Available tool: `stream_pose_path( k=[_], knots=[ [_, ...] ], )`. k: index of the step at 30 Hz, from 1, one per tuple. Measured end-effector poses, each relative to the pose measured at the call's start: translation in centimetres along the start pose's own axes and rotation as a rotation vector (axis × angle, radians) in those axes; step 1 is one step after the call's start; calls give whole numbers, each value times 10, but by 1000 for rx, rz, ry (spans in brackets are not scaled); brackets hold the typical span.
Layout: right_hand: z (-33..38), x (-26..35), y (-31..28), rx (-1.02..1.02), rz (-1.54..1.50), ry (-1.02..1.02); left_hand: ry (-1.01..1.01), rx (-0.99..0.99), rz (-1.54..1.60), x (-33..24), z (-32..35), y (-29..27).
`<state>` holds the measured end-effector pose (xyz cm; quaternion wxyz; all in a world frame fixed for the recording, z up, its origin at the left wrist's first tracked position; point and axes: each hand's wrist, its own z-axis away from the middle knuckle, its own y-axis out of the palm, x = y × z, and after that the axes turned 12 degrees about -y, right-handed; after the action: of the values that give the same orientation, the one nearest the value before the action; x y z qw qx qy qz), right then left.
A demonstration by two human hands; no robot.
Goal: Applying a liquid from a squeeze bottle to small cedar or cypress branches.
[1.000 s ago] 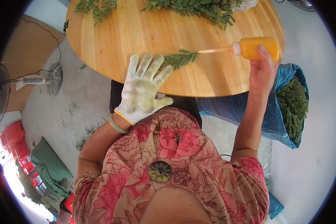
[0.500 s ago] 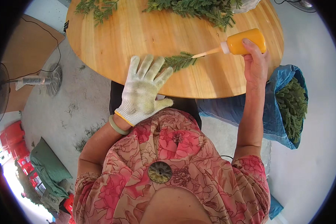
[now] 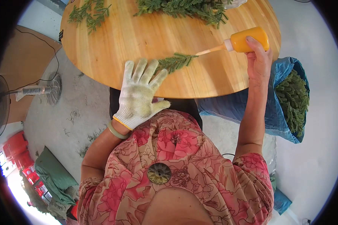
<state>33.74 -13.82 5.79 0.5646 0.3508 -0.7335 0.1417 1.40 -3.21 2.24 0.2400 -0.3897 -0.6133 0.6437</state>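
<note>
My left hand [image 3: 139,92], in a white knitted glove stained greenish, lies palm down over the near edge of the table with its fingers spread. Its fingertips are beside the left end of a small green fir-like sprig [image 3: 175,62], and whether they touch it I cannot tell. Bare and raised at the right, my right hand [image 3: 260,62] grips a squeeze bottle [image 3: 248,39] of orange-yellow liquid. The bottle is tilted on its side, and its long tapered nozzle [image 3: 211,50] points left, with the tip at the sprig's right end.
A larger heap of green sprigs [image 3: 184,8] lies on the far part of the round wooden table [image 3: 120,45], with another small bunch [image 3: 90,15] at far left. A blue sack [image 3: 281,75] full of greenery stands at right. Left on the floor is a fan [image 3: 52,90].
The nozzle tip has moved from over the sprig to its right end. My left hand and the sprig appear slightly farther left, while the whole view has also shifted a little.
</note>
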Motion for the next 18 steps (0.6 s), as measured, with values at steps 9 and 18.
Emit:
stream_pose_path(
  k=[9, 18],
  knots=[
    [3, 7, -11, -49, 29, -27, 2, -11, 25, -4, 1, -4],
    [2, 7, -23, -103, 43, -44, 10, 7, 10, -2, -5, -1]
  ],
)
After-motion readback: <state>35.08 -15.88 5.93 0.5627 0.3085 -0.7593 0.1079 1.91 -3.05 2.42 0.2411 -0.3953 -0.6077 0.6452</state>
